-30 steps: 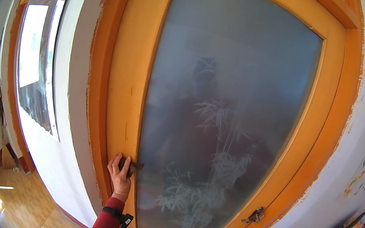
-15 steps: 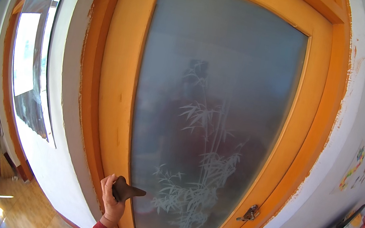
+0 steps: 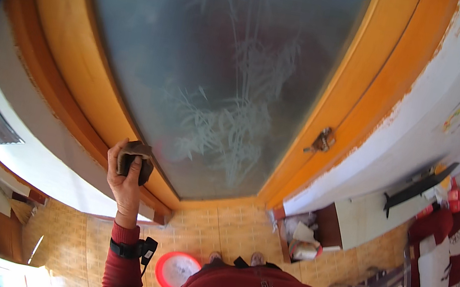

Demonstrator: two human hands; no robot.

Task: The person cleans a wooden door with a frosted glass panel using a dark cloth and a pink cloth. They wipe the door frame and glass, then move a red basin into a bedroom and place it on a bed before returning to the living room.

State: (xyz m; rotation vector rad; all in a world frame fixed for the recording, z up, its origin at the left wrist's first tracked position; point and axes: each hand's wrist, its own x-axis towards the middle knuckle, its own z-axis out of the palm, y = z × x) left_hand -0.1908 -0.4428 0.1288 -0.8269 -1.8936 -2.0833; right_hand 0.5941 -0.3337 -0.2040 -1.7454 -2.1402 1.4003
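Observation:
My left hand is closed around a dark brown folded cloth, fingers on its left side and thumb across its front. Hand and cloth are at the lower part of the left stile of an orange-yellow wooden door; whether the cloth touches the wood I cannot tell. Beside it is the door's frosted glass pane, etched with pale bamboo. A black strap with a small box is around my left wrist. No part of my right hand shows.
On the tiled floor below stands a red-rimmed basin. A metal handle is on the door's right stile. To the right are a low cabinet with a dark screen and a sofa with dark red covers.
The view has tilted down, bringing the floor, the basin and my torso into sight. My left hand still holds the cloth, now gathered more compactly, low by the left stile.

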